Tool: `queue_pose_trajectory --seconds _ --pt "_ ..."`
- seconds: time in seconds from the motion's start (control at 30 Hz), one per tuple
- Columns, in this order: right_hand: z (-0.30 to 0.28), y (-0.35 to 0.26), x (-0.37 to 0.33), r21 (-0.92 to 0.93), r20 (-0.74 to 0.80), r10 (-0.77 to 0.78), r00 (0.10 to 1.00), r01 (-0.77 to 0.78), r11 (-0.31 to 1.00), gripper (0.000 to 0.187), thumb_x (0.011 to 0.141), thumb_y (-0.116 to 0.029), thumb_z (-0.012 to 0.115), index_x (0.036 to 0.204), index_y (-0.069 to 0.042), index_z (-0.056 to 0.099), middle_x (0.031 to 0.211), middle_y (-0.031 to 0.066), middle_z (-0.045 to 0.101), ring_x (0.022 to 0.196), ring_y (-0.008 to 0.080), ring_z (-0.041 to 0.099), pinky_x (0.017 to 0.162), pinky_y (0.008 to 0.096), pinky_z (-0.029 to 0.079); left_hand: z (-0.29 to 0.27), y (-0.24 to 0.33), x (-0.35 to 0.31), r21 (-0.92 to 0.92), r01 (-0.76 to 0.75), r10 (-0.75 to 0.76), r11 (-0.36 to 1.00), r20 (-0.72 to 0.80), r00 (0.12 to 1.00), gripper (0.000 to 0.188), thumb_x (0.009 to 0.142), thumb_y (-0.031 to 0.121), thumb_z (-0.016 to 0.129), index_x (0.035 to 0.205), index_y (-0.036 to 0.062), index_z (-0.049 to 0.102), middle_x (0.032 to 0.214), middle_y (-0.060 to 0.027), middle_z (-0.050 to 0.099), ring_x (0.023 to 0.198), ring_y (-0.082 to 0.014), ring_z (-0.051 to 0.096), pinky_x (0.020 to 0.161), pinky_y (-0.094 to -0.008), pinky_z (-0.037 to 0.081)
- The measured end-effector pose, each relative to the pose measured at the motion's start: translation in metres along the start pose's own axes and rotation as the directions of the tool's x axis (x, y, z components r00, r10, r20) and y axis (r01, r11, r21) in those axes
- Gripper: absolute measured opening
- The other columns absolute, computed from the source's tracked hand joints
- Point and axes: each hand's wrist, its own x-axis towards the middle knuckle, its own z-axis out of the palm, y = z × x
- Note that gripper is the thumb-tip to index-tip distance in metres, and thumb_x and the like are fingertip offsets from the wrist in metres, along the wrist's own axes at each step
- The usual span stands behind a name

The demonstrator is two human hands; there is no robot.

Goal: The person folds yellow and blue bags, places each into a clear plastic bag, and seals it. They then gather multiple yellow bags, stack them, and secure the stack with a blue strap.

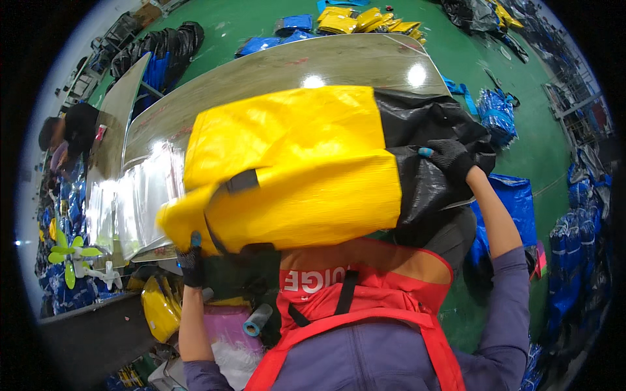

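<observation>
A large yellow bag (300, 189) with a black end section (417, 124) lies partly folded across the table, its near side hanging over the front edge. On its left part sits a black strap (241, 182). My left hand (191, 262), in a dark glove with a blue thumb tip, pinches the bag's lower left corner; most of its fingers are hidden. My right hand (451, 161), gloved alike, is closed on the crumpled black section at the right.
Clear plastic sheets (147, 195) lie on the shiny table (274, 65). Folded yellow packs (345, 21) and blue packs sit on the green floor beyond. A small green fan (70, 253) stands at the left, near another person (75, 133). Blue bundles (499, 117) lie at the right.
</observation>
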Motion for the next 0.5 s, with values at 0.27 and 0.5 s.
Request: queue_pose_trajectory --seconds 0.27,0.5 --pt "0.002 -0.008 -0.031 -0.290 -0.036 -0.060 0.998 0.047 0.956 0.040 0.085 -0.048 0.054 0.094 -0.013 0.070 0.090 0.0111 0.067 0.085 0.0311 0.062 0.081 0.0434 0.044 0.018 0.067 0.008 0.642 -0.498 0.770 0.583 -0.243 0.590 0.082 0.071 -0.005 0.049 0.146 0.0091 0.019 0.143 -0.0189 0.034 0.129 -0.0308 0.038 0.103 -0.0350 0.034" --pt "-0.019 -0.034 -0.020 -0.391 0.242 0.318 0.917 -0.208 0.896 0.050 0.081 -0.057 0.052 0.102 -0.015 0.069 0.107 0.0148 0.063 0.105 0.0322 0.056 0.095 0.0435 0.039 0.120 0.197 -0.018 0.835 -0.539 0.353 -0.113 0.541 0.764 0.052 0.084 0.036 0.048 0.132 0.0172 0.047 0.127 -0.0246 0.051 0.117 -0.0395 0.049 0.102 -0.0457 0.036"
